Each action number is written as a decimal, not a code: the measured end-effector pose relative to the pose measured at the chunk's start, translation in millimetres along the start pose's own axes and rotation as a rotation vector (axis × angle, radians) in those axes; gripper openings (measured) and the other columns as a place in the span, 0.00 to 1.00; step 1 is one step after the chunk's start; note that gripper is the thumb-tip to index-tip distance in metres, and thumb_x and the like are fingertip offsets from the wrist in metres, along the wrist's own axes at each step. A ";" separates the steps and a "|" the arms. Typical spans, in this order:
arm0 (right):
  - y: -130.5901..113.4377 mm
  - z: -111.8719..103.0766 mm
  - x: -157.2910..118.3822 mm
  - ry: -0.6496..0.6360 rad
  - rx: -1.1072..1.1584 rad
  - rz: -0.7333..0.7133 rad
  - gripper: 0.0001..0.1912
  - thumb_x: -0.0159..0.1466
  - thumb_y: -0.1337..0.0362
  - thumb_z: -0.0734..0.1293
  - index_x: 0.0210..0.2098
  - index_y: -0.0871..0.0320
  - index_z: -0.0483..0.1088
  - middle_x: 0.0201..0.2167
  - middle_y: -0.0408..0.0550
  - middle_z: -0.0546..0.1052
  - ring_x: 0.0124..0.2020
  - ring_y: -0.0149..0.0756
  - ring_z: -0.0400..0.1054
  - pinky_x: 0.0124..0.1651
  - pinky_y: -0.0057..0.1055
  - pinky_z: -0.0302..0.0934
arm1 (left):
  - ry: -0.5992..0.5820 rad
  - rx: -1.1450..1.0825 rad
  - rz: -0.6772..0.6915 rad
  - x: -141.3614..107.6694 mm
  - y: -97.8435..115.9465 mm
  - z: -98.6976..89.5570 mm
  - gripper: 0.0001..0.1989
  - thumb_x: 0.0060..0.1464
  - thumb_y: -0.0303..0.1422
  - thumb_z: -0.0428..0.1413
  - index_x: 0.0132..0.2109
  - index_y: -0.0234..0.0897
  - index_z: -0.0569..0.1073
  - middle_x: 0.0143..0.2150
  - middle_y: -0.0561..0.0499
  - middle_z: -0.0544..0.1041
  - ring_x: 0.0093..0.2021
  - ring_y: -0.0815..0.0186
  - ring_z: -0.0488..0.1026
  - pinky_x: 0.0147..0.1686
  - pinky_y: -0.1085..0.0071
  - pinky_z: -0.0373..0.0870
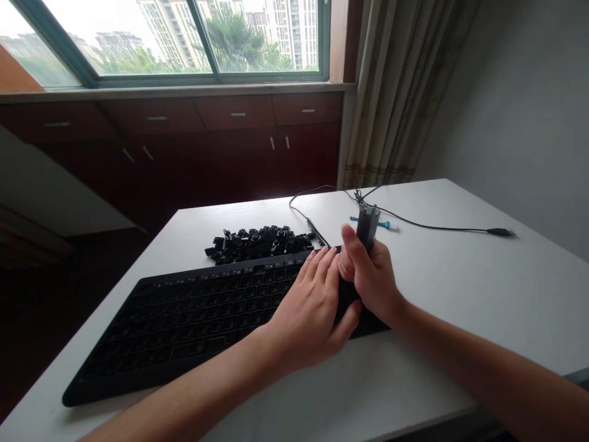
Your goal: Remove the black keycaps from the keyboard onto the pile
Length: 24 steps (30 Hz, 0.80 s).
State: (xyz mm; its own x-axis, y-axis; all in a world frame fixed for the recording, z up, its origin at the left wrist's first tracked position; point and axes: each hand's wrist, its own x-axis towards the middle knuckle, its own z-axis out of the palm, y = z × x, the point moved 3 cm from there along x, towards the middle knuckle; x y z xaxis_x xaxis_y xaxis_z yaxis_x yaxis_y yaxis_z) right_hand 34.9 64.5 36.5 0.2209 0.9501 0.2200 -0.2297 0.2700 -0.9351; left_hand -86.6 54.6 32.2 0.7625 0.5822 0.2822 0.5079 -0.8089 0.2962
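Note:
A black keyboard (184, 325) lies slantwise on the white table, its main area showing bare key sockets where caps are off. Across its right part my left hand (317, 301) lies with fingers stretched out, palm down. Close beside it, my right hand (372, 276) is closed around a dark grey tool (367, 224) that points upward; its lower end is hidden by my hands, so its kind cannot be made out. Behind the keyboard sits a heap of loose black keycaps (262, 241).
The keyboard's thin black cable (414, 224) runs over the back of the white table (483, 294) to a plug (500, 232) on the right. A small blue and white brush (389, 226) lies behind my right hand. Cabinets (221, 153) and a window stand beyond.

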 end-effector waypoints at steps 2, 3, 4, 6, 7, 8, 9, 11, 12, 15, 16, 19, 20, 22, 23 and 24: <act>-0.9 -1.7 -1.3 -0.001 0.011 -0.024 0.30 0.68 0.45 0.66 0.18 0.55 0.56 0.14 0.37 0.57 0.17 0.27 0.49 0.23 0.32 0.48 | -0.024 0.010 -0.006 0.1 0.1 0.6 0.34 0.65 0.40 0.52 0.70 0.24 0.55 0.72 0.30 0.58 0.75 0.43 0.50 0.73 0.42 0.49; -0.8 -2.7 -1.3 0.008 0.016 -0.031 0.30 0.68 0.44 0.66 0.18 0.55 0.56 0.14 0.37 0.57 0.17 0.27 0.49 0.24 0.32 0.48 | -0.035 0.012 -0.008 0.3 0.0 1.1 0.34 0.65 0.40 0.51 0.71 0.25 0.54 0.72 0.30 0.58 0.75 0.43 0.49 0.73 0.42 0.48; -0.2 -3.5 -1.1 0.019 0.021 -0.035 0.31 0.68 0.44 0.66 0.17 0.54 0.56 0.14 0.37 0.57 0.17 0.27 0.49 0.24 0.32 0.49 | -0.041 0.011 -0.007 0.4 0.0 1.7 0.34 0.66 0.40 0.51 0.71 0.25 0.54 0.72 0.31 0.58 0.75 0.43 0.49 0.73 0.42 0.48; 1.2 -4.9 -0.1 0.039 0.037 -0.045 0.31 0.68 0.44 0.66 0.17 0.54 0.55 0.13 0.37 0.57 0.17 0.27 0.50 0.23 0.32 0.49 | -0.043 0.005 0.001 0.4 -0.3 2.9 0.33 0.67 0.39 0.50 0.72 0.26 0.52 0.73 0.32 0.57 0.75 0.44 0.47 0.73 0.43 0.48; 1.9 -5.3 0.3 0.044 0.043 -0.053 0.31 0.68 0.44 0.66 0.16 0.54 0.55 0.13 0.37 0.57 0.16 0.27 0.50 0.23 0.32 0.48 | -0.043 0.001 0.009 0.3 -0.4 3.5 0.33 0.68 0.39 0.49 0.72 0.26 0.52 0.73 0.32 0.57 0.76 0.45 0.47 0.74 0.43 0.48; 2.4 -5.6 0.5 0.045 0.045 -0.062 0.31 0.68 0.45 0.66 0.16 0.54 0.55 0.13 0.37 0.57 0.16 0.27 0.50 0.23 0.32 0.48 | -0.043 -0.003 0.018 0.1 -0.5 4.1 0.32 0.68 0.38 0.48 0.72 0.26 0.51 0.73 0.32 0.56 0.76 0.46 0.47 0.74 0.44 0.48; 2.7 -5.6 0.4 0.042 0.048 -0.075 0.31 0.68 0.46 0.66 0.16 0.54 0.55 0.13 0.37 0.57 0.16 0.27 0.50 0.23 0.32 0.49 | -0.043 -0.008 0.026 0.0 -0.6 4.5 0.32 0.69 0.37 0.47 0.73 0.27 0.50 0.73 0.33 0.56 0.76 0.47 0.47 0.74 0.45 0.48; 2.2 -5.4 -0.5 0.031 0.059 -0.112 0.32 0.69 0.46 0.65 0.15 0.54 0.55 0.13 0.38 0.56 0.16 0.27 0.50 0.23 0.32 0.50 | -0.041 -0.019 0.046 -0.3 -0.3 4.4 0.30 0.70 0.36 0.46 0.73 0.27 0.50 0.74 0.33 0.56 0.75 0.47 0.49 0.74 0.45 0.49; 1.9 -4.9 -1.2 0.016 0.063 -0.130 0.32 0.70 0.46 0.65 0.15 0.54 0.56 0.13 0.38 0.57 0.16 0.27 0.51 0.24 0.33 0.51 | -0.040 -0.026 0.058 -0.2 0.0 4.0 0.30 0.70 0.35 0.46 0.73 0.28 0.50 0.73 0.33 0.56 0.75 0.47 0.50 0.74 0.45 0.49; 1.0 -2.9 -2.8 -0.036 0.063 -0.161 0.30 0.70 0.47 0.65 0.17 0.55 0.58 0.14 0.39 0.59 0.18 0.27 0.52 0.26 0.32 0.53 | -0.039 -0.048 0.077 0.6 0.6 1.8 0.29 0.70 0.33 0.45 0.73 0.27 0.50 0.73 0.32 0.57 0.74 0.48 0.52 0.74 0.46 0.49; 0.8 -2.5 -2.7 -0.042 0.066 -0.160 0.30 0.70 0.47 0.65 0.17 0.55 0.58 0.14 0.39 0.59 0.18 0.27 0.53 0.25 0.32 0.53 | -0.036 -0.058 0.078 1.1 0.5 1.0 0.29 0.70 0.33 0.45 0.72 0.27 0.51 0.73 0.33 0.57 0.74 0.49 0.52 0.74 0.47 0.50; -1.6 -3.3 0.4 -0.003 0.154 -0.149 0.32 0.70 0.47 0.65 0.16 0.56 0.56 0.13 0.37 0.57 0.15 0.25 0.49 0.21 0.30 0.49 | -0.014 -0.108 0.060 2.5 -2.5 -0.1 0.24 0.69 0.34 0.48 0.68 0.29 0.61 0.70 0.34 0.62 0.72 0.49 0.56 0.74 0.48 0.51; -3.2 -3.9 2.1 0.019 0.204 -0.135 0.32 0.70 0.47 0.65 0.16 0.56 0.55 0.12 0.36 0.56 0.14 0.25 0.48 0.19 0.29 0.46 | 0.000 -0.133 0.052 2.8 -4.1 0.3 0.21 0.69 0.34 0.48 0.65 0.30 0.65 0.69 0.36 0.64 0.71 0.50 0.58 0.73 0.48 0.52; -7.3 -5.8 5.6 0.065 0.303 -0.086 0.32 0.68 0.46 0.67 0.17 0.55 0.54 0.11 0.35 0.54 0.12 0.23 0.44 0.16 0.28 0.41 | 0.039 -0.194 0.035 2.8 -7.9 2.3 0.15 0.69 0.34 0.50 0.58 0.34 0.72 0.65 0.39 0.68 0.69 0.51 0.62 0.72 0.49 0.55; -9.7 -7.2 7.3 0.090 0.345 -0.058 0.31 0.67 0.47 0.68 0.17 0.55 0.54 0.10 0.34 0.54 0.12 0.23 0.43 0.15 0.27 0.38 | 0.063 -0.226 0.027 2.5 -9.6 3.8 0.13 0.69 0.34 0.51 0.54 0.35 0.75 0.63 0.40 0.70 0.68 0.52 0.63 0.71 0.50 0.57; -12.2 -8.9 9.0 0.117 0.379 -0.033 0.30 0.67 0.47 0.69 0.18 0.55 0.54 0.10 0.33 0.53 0.11 0.23 0.42 0.14 0.26 0.37 | 0.086 -0.257 0.021 2.2 -11.1 5.2 0.11 0.69 0.35 0.52 0.51 0.36 0.76 0.62 0.42 0.72 0.66 0.53 0.65 0.70 0.51 0.60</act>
State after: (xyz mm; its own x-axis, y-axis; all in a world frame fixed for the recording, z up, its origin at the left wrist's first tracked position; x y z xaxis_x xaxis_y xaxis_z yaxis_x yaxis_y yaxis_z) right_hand 48.2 68.3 47.4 0.3354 0.9218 0.1944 -0.5495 0.3591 -0.7544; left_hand -88.5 64.4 24.8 0.7297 0.5792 0.3635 0.3657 -0.7797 0.5082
